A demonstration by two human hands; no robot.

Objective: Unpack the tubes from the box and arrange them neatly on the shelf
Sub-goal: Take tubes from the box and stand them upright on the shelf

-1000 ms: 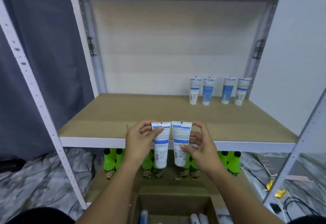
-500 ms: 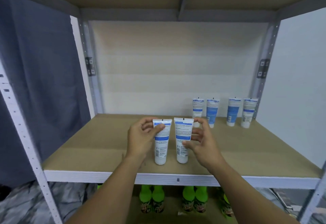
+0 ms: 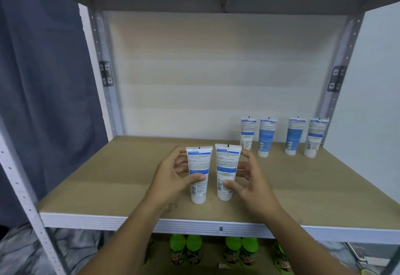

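Note:
Two white tubes with blue labels stand cap-down side by side above the brown shelf board (image 3: 108, 179), near its front. My left hand (image 3: 171, 179) grips the left tube (image 3: 199, 166), thumb across its front. My right hand (image 3: 249, 183) grips the right tube (image 3: 227, 166) the same way. Whether their caps rest on the board I cannot tell. Several more tubes stand in a row at the back right, the nearest (image 3: 247, 132) just behind my right fingers and the last (image 3: 315, 137) by the right wall. The box is out of view.
The shelf bay has a white back panel (image 3: 216, 75), grey uprights (image 3: 101, 69) on both sides and a board overhead. Green bottles (image 3: 186, 248) stand on the level below. A dark curtain (image 3: 43, 79) hangs to the left.
Both hands lifted the two tubes from below the shelf edge up and forward over the board. My view rose, so the box dropped out of sight. My thumbs slid lower on the tubes.

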